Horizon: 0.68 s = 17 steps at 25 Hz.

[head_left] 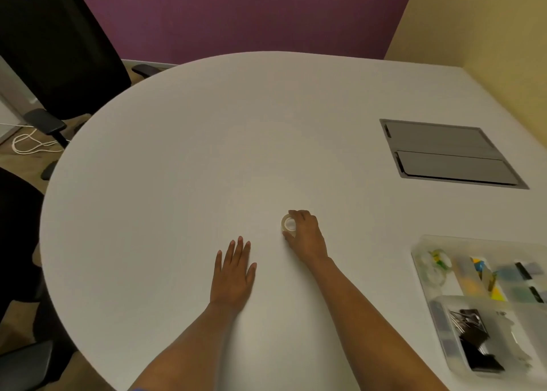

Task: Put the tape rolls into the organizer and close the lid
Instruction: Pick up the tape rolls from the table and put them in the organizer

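A small clear tape roll point(288, 223) stands on the white table point(207, 153) near its middle. My right hand point(306, 235) wraps its fingers and thumb around the roll. My left hand point(233, 272) lies flat on the table to the left, fingers apart, holding nothing. The clear plastic organizer point(420, 269) sits at the right front with its lid open. Its left compartment holds other tape rolls point(435, 267).
Binder clips point(470, 328) fill a clear box at the organizer's front. Coloured stationery point(485, 275) fills its other compartments. A grey cable hatch point(450, 153) is set into the table at the right. Black office chairs point(56, 50) stand at the left.
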{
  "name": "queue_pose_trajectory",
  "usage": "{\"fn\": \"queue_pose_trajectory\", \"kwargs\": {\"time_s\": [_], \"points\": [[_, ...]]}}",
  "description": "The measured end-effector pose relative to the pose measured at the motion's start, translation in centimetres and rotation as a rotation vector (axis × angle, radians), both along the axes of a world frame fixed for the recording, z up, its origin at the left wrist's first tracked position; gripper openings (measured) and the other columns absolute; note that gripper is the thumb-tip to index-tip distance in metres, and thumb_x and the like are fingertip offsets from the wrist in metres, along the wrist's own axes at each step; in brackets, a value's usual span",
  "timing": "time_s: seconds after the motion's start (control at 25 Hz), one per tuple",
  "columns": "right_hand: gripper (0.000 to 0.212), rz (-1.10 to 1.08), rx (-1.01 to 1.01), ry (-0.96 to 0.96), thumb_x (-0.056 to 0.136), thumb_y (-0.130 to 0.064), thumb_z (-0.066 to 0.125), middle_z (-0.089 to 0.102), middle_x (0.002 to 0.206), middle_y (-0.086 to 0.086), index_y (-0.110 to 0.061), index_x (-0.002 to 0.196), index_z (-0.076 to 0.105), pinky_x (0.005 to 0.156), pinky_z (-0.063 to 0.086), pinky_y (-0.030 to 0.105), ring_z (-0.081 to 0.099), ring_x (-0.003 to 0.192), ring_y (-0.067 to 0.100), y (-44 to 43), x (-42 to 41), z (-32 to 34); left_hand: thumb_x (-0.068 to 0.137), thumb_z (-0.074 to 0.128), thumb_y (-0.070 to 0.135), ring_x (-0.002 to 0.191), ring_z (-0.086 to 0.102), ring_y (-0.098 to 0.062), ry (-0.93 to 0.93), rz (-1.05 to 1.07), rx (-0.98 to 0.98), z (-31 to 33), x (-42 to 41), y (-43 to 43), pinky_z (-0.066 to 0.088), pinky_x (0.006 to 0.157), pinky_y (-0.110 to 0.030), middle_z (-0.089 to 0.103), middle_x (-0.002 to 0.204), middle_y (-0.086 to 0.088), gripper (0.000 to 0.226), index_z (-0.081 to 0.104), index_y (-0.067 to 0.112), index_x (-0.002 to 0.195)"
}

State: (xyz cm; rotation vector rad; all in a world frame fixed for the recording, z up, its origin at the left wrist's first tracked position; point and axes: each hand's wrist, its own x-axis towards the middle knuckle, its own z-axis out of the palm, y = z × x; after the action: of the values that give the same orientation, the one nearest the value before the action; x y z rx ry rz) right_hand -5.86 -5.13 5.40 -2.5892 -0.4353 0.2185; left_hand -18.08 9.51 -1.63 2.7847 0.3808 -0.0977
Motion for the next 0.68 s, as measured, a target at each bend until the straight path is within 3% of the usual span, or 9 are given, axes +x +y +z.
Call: {"fn": "queue_pose_trajectory", "kwargs": {"time_s": [0.48,0.68], "points": [[0.053,-0.187,0.014,-0.069,0.091,-0.017,0.061,0.043,0.142,0.006,-0.012,0.139,0.042,0.093,0.048,0.034,0.037,0.131,0.023,-17.6,-1.0,2.6,0.101,0.016,0.040,0.147,-0.015,-0.015,0.057,-0.123,-0.045,1.0,-0.2,-14.7,-0.011,0.121,-0.035,-0.016,0.160,0.000,0.059,-0.009,0.018,0.150],[0.053,-0.320,0.063,-0.111,0.090,-0.014,0.061,0.044,0.141,0.012,-0.006,0.139,0.042,0.102,0.041,0.032,0.038,0.132,0.027,-24.4,-1.1,3.0,0.101,0.016,0.039,0.147,-0.016,-0.015,0.076,-0.162,-0.050,1.2,-0.1,-19.9,-0.011,0.120,-0.036,-0.017,0.160,0.000,0.059,-0.009,0.018,0.150]]}}
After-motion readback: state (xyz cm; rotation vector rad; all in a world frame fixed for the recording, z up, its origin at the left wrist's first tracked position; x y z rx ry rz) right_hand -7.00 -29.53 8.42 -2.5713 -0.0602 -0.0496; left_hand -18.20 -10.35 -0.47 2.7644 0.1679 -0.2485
